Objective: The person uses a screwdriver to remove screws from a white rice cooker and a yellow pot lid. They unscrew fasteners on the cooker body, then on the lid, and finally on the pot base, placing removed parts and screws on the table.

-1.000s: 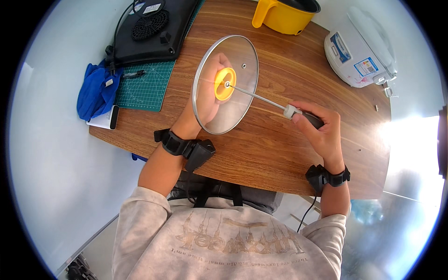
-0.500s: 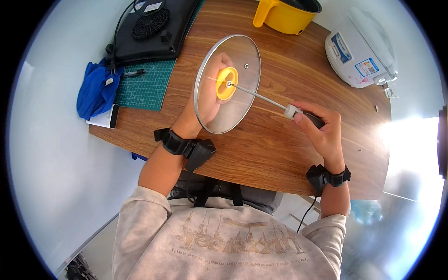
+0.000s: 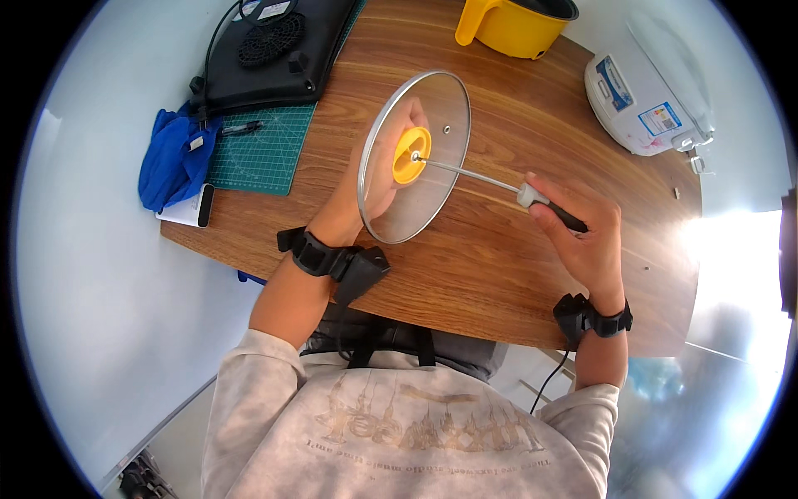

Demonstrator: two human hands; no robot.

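Brown wooden table [image 3: 515, 274] lies under two hands. Fingers of the left hand [image 3: 382, 170] curl round one yellow plastic knob [image 3: 402, 158], holding one round glass lid [image 3: 439, 185] tipped up over the table, maybe so its middle faces the tool. At the lid's four o'clock, fingers and thumb of the right hand [image 3: 592, 234] pinch one thin metal screwdriver [image 3: 478, 175] by its grey-and-black handle, perhaps to keep it straight. Farther out: one yellow pot [image 3: 519, 32] at one o'clock, one white rice cooker [image 3: 623, 108] at two, one blue cloth [image 3: 170, 162] at nine.

I see the round glass lid [image 3: 428, 198], metal-rimmed and steeply tilted, its yellow knob [image 3: 402, 162] on the left face; to its right, the grey-and-black screwdriver [image 3: 528, 195] slants, tip at the lid's centre.
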